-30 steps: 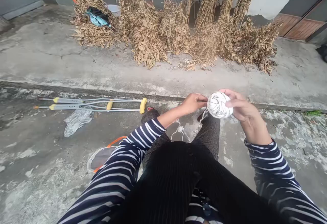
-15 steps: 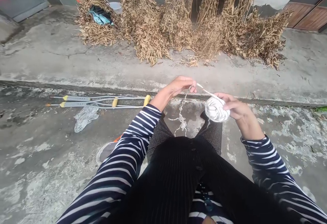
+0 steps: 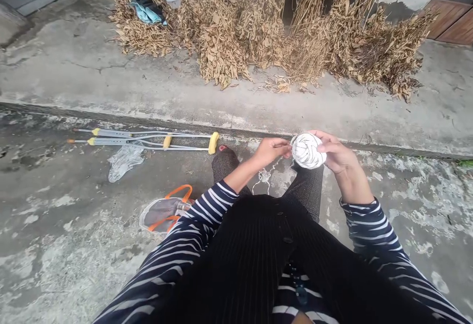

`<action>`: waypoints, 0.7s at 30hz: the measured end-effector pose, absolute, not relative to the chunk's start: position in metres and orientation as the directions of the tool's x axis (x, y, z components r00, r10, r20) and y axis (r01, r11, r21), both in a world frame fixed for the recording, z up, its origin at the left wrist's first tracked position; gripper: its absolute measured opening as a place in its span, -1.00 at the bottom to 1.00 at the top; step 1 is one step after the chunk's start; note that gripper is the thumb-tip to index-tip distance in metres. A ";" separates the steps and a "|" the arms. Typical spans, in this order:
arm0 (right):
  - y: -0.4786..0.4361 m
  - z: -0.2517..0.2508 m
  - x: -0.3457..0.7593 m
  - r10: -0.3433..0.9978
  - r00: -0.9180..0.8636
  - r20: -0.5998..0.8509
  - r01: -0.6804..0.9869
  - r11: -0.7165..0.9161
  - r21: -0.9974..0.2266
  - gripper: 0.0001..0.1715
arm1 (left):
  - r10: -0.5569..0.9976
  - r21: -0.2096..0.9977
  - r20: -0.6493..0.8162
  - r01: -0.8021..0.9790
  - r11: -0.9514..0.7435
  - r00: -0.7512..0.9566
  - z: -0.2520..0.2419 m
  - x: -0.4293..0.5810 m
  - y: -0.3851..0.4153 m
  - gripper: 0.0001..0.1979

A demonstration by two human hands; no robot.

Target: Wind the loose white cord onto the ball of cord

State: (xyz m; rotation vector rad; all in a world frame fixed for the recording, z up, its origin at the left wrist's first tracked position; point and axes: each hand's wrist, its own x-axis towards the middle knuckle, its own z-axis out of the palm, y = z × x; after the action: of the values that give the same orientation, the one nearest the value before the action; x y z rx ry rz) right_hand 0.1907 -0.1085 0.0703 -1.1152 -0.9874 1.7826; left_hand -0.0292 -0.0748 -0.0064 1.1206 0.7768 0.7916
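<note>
A round ball of white cord (image 3: pixel 309 151) is gripped in my right hand (image 3: pixel 338 154), fingers behind it and thumb over its right side. My left hand (image 3: pixel 272 150) is closed in a pinch at the ball's left edge, on the cord; the strand between its fingertips is mostly hidden. Below, a loose tangle of white cord (image 3: pixel 263 176) lies on the concrete between my legs, with a thin strand rising from it toward my left hand.
Two crutches (image 3: pixel 148 140) with yellow pads lie at left, beside a crumpled clear plastic bag (image 3: pixel 125 161). Nearer me sits a grey bag with orange handles (image 3: pixel 162 214). Across the raised concrete step (image 3: pixel 155 87), bundles of dried plants (image 3: pixel 221 43) lean against the wall.
My left hand has moved down and right, up against the ball. The taut length of cord between the hands is gone from sight. The ball has shifted slightly left and up.
</note>
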 end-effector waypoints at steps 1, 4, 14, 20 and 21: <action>-0.109 0.068 0.192 0.908 -0.280 -0.311 -0.233 -0.378 -0.896 -0.39 | 0.851 0.964 -0.118 -0.148 0.222 0.512 -0.003 -0.037 -0.072 -0.83; -0.112 0.060 0.198 0.900 -0.267 -0.344 -0.252 -0.410 -0.877 -0.37 | 0.791 0.973 -0.069 -0.136 0.189 0.608 0.016 -0.067 -0.057 -0.77; -0.113 0.062 0.183 0.845 -0.442 -0.302 -0.236 -0.435 -0.869 -0.39 | 0.709 0.985 -0.132 0.171 0.016 0.693 0.037 -0.062 -0.021 -0.75; -0.113 0.055 0.196 0.899 -0.346 -0.269 -0.271 -0.370 -0.889 -0.39 | 0.514 0.954 -0.135 -0.029 0.299 0.847 0.024 -0.083 -0.032 -0.64; -0.114 0.054 0.198 0.895 -0.362 -0.260 -0.266 -0.367 -0.891 -0.39 | 0.538 0.936 -0.098 -0.106 0.335 0.838 0.025 -0.089 -0.033 -0.62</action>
State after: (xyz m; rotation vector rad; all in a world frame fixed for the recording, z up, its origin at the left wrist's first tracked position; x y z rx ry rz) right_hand 0.1978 -0.1142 0.0539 -1.0067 -0.9988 1.8326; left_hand -0.0891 -0.0327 0.0253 1.1614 0.4304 0.4368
